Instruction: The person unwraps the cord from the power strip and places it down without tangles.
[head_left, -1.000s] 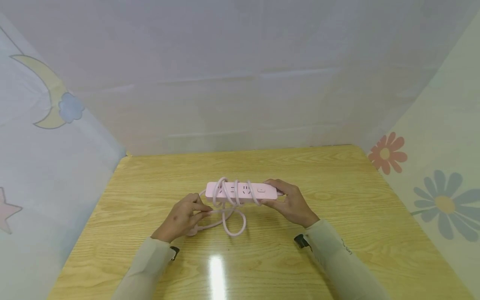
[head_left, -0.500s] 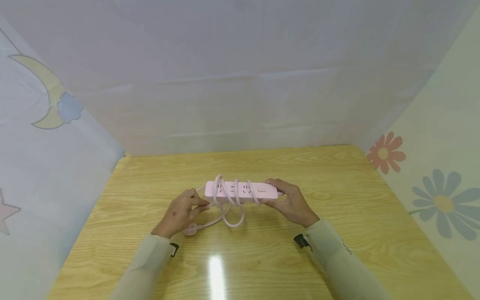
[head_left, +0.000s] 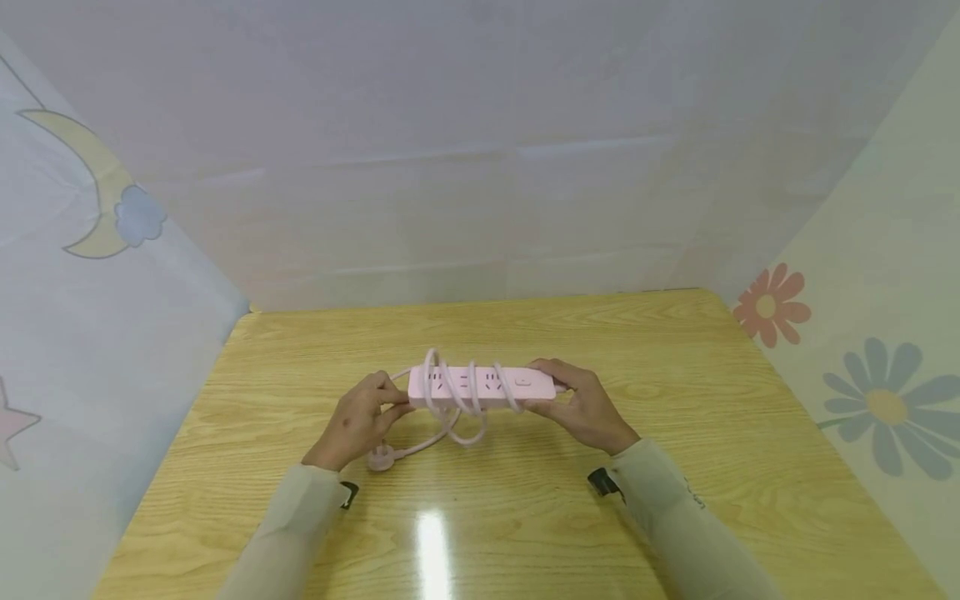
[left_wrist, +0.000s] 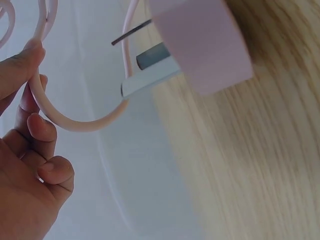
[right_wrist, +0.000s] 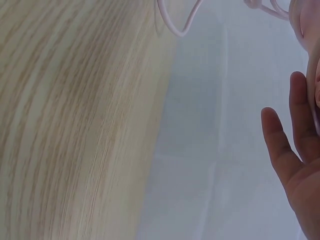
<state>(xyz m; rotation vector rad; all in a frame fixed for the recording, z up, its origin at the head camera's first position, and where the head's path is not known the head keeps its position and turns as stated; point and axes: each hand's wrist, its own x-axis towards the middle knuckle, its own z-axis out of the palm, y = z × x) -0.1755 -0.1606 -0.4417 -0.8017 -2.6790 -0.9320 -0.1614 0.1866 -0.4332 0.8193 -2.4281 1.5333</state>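
A pink power strip (head_left: 486,392) is held up over the table, its socket face showing and its pale pink cord (left_wrist: 75,125) wound around it in several loops. My right hand (head_left: 589,410) grips the strip's right end, thumb on the near side and fingers on the far side. At the left end, my left hand (head_left: 357,422) pinches the cord between thumb and index finger, as the left wrist view shows. The plug (head_left: 381,457) hangs on the cord's free end below the left hand; its metal prongs (left_wrist: 152,82) show close up in the left wrist view.
The wooden table (head_left: 525,533) spreads under both hands, with a bright light reflection (head_left: 433,550) near the front. Pale cloth walls (head_left: 465,183) enclose it at the back and sides, printed with a moon (head_left: 93,158) and flowers (head_left: 889,408).
My left hand has moved slightly up and left with the cord, up to the strip's left end. The loop hanging below the strip has become smaller. The right hand keeps its grip.
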